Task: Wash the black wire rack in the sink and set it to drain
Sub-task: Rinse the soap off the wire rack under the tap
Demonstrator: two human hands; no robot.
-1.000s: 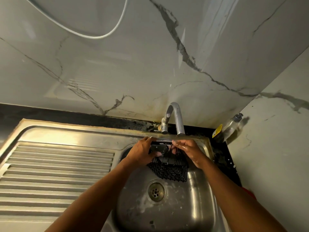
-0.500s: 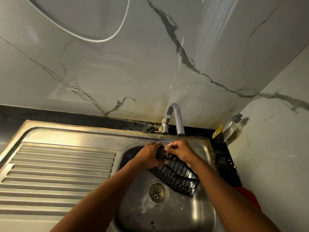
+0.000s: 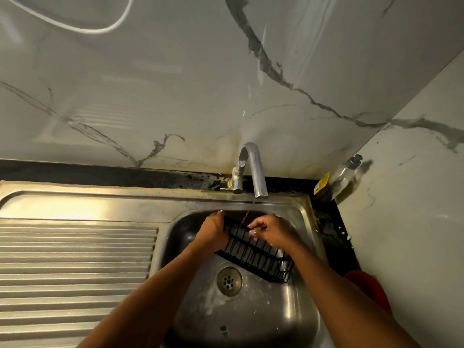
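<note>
1. Tilting down to the right, the black wire rack [image 3: 256, 254] is held inside the steel sink [image 3: 276, 322], just beside the drain [image 3: 229, 281].
2. The left hand [image 3: 212, 233] grips the rack's raised end, fingers [image 3: 221, 214] curled round it.
3. The right hand [image 3: 272, 233] pinches a top wire between its fingers.
4. A thin water stream [image 3: 247, 214] falls from the tap [image 3: 253, 169] between both hands.
5. A ridged drainboard [image 3: 75, 259] lies to the left.
6. A bottle [image 3: 336, 182] leans in the right corner of the dark surface [image 3: 326, 222].

Rack [image 3: 256, 257] in sink [image 3: 298, 320], under tap [image 3: 253, 169]; drainboard [image 3: 75, 259] left.
</note>
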